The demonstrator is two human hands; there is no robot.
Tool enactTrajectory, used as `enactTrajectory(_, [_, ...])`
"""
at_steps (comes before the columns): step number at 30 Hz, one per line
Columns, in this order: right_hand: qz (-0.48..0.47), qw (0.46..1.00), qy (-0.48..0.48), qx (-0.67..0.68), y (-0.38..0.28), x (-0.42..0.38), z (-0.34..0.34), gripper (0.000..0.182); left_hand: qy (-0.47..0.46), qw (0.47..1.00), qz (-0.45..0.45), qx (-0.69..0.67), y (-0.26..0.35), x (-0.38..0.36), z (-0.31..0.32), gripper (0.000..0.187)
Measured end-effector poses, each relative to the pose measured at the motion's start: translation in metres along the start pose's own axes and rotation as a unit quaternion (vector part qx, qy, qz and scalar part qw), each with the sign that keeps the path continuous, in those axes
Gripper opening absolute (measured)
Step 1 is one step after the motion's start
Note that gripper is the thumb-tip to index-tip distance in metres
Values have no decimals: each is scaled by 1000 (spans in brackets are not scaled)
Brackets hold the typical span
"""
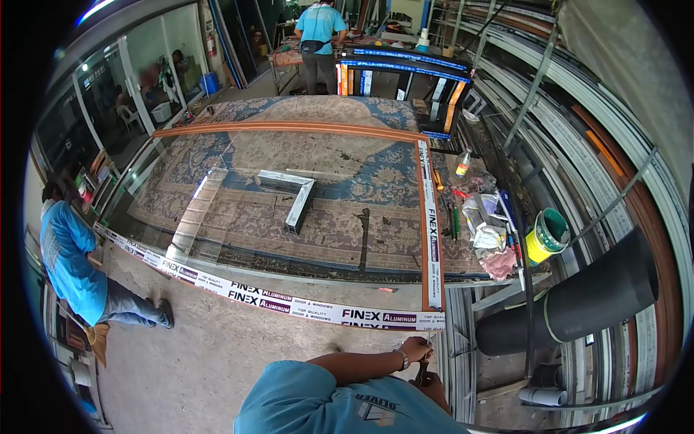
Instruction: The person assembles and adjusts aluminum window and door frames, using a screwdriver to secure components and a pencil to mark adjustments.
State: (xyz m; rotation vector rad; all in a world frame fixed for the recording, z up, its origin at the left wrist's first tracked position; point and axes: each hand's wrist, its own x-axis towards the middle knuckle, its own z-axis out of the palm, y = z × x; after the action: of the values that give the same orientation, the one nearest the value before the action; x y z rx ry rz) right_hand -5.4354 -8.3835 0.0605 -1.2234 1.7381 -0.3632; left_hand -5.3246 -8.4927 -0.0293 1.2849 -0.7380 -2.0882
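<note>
My left hand (416,349), with a metal watch at its wrist, is closed just outside the near right corner of a large aluminum frame (347,314). From its fingers a slim shaft points up at that corner; it looks like a screwdriver (429,338), though hands cover most of it. Right below, my right hand (433,384) is closed around what seems to be the tool's lower end. The frame's bars are brown, partly wrapped in printed FINEX protective film. Inside the frame, an L-shaped corner piece (298,194) lies on the carpet-covered table.
Scraps, tools and a bottle (463,163) lie along the table's right side, beside a yellow-green bucket (547,237). A black roll (571,300) and long racked profiles stand at right. One co-worker (79,257) stands at left, another (319,43) at the back.
</note>
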Motion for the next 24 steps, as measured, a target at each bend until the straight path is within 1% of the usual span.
enactTrajectory(1, [60,983,-82,153,-4,3,-5,49,-14,1000,5,-2,0,0,-2,18])
enactTrajectory(2, [-6,952,-121,282,1,2,-6,51,-28,1000,6,-2,-3,-1,-5,18])
enactTrajectory(3, [-6,951,-121,285,3,2,-4,51,-27,1000,5,1,-4,0,-7,18])
enactTrajectory(5, [5,993,-49,108,0,-3,-12,46,-38,999,-3,-22,-5,4,-4,18])
enactTrajectory(6, [9,993,-42,109,11,-3,-13,46,-46,999,-6,-21,-6,2,2,18])
enactTrajectory(7, [-13,985,-97,144,31,8,-9,46,-34,999,-4,11,-4,1,0,18])
enactTrajectory(8, [-39,972,-154,176,35,17,-9,47,-20,999,2,40,2,2,0,18])
enactTrajectory(9, [-64,953,-212,205,40,24,-9,47,-18,999,6,39,6,1,0,18])
enactTrajectory(10, [89,870,-227,428,48,24,-8,43,-17,1000,-7,7,7,-2,0,19])
enactTrajectory(11, [90,870,-227,429,31,11,-10,43,-17,999,-23,-25,7,-5,1,19])
enactTrajectory(12, [70,944,-171,275,8,1,-14,41,-16,1000,-9,-22,7,-5,1,19])
enactTrajectory(13, [49,987,-110,110,-7,-4,-16,39,-16,1000,-10,-23,5,-2,2,19])
enactTrajectory(14, [52,987,-111,108,-14,-5,-15,39,-15,1000,-4,-7,3,0,2,19])
enactTrajectory(16, [29,989,-142,41,-23,-5,-16,43,-15,1000,4,8,-1,4,3,19])
enactTrajectory(17, [30,989,-143,37,-10,0,-18,43,-11,1000,5,-1,1,3,4,18])
enactTrajectory(18, [71,933,-219,276,10,10,-20,48,-5,1000,5,-9,2,2,4,17])
enactTrajectory(19, [110,814,-277,499,30,18,-21,53,-3,1000,4,-12,0,2,5,17])
enactTrajectory(20, [88,826,-276,484,39,21,-21,53,0,999,1,-35,-1,4,7,16])
enactTrajectory(21, [90,825,-275,486,25,11,-19,53,2,998,-2,-57,-1,4,8,16])
enactTrajectory(22, [70,913,-182,359,11,-1,-17,49,7,997,-10,-70,1,4,10,15])
enactTrajectory(23, [47,971,-86,217,-3,-7,-19,45,8,997,-8,-75,2,4,13,15])
enactTrajectory(24, [-1,993,-58,104,12,2,-14,37,13,998,-8,-66,2,5,15,15])
